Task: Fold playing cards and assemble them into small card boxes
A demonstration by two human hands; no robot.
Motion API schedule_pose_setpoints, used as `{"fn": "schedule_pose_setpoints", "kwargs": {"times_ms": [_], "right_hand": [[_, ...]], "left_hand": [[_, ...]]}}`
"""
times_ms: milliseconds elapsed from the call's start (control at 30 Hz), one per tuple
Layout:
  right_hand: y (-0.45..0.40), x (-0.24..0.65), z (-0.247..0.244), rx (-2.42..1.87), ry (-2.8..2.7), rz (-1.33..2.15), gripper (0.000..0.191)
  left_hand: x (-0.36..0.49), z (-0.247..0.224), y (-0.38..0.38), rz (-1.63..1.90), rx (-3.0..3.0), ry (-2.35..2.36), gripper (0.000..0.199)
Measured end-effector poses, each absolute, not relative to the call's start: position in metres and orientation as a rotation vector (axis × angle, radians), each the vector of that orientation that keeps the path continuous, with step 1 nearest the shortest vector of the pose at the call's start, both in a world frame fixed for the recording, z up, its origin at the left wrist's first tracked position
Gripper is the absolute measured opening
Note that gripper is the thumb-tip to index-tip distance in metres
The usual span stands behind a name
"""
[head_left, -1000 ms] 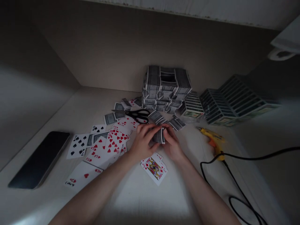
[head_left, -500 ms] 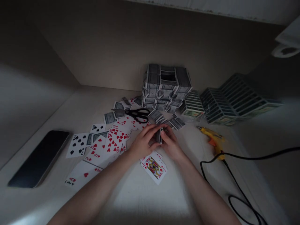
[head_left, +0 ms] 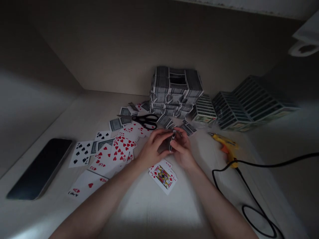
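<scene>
Between my two hands, a playing card (head_left: 171, 142) is held on edge, seen almost edge-on. My left hand (head_left: 154, 147) has its thumb and fingertips on the card's left side. Fingers of my right hand (head_left: 181, 147) wrap round the other side, thumb toward me. Just below the hands a jack of diamonds (head_left: 163, 177) lies face up on another red card. Face-up and face-down cards (head_left: 122, 149) spread over the table to the left. Behind my hands stands a block-shaped structure of cards (head_left: 176, 88) with an opening in its top.
Black-handled scissors (head_left: 147, 120) lie on cards behind my left hand. A yellow glue gun (head_left: 228, 147) with a black cable (head_left: 271, 165) is at the right. A phone (head_left: 41, 169) lies far left. Green card structures (head_left: 249, 103) stand at the back right.
The held card has turned slightly between my fingers, and the fingers of my right hand have opened out a little. The view has shifted slightly.
</scene>
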State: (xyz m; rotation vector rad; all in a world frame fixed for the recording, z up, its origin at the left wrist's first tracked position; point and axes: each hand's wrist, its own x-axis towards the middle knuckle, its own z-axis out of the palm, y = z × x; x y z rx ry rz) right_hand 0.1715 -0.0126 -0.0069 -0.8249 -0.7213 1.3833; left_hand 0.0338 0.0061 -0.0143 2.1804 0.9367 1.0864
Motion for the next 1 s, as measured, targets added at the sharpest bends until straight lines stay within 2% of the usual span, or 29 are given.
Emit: {"fn": "schedule_pose_setpoints", "kwargs": {"times_ms": [100,233,533,733,867,1000], "right_hand": [[-0.013,0.172,-0.006,-0.857,-0.802,1.292,0.052],[-0.012,0.172,-0.007,-0.919,-0.919,1.186,0.061],[-0.011,0.172,-0.006,-0.906,-1.022,1.246,0.059],[-0.01,0.172,-0.008,-0.861,-1.101,1.216,0.048],[-0.011,0.171,-0.011,-0.888,-1.132,1.178,0.053],[-0.01,0.171,-0.017,-0.975,-1.114,1.098,0.067]], "left_hand": [[0.031,-0.012,0.007,1.071,2.051,0.919,0.065],[0.03,-0.012,0.009,1.023,1.766,0.702,0.051],[0.031,-0.015,0.016,0.977,1.479,0.732,0.041],[0.028,-0.018,0.018,0.938,1.428,0.695,0.044],[0.029,-0.019,0.019,0.943,1.345,0.633,0.046],[0.03,-0.019,0.02,0.949,1.263,0.58,0.051]]}}
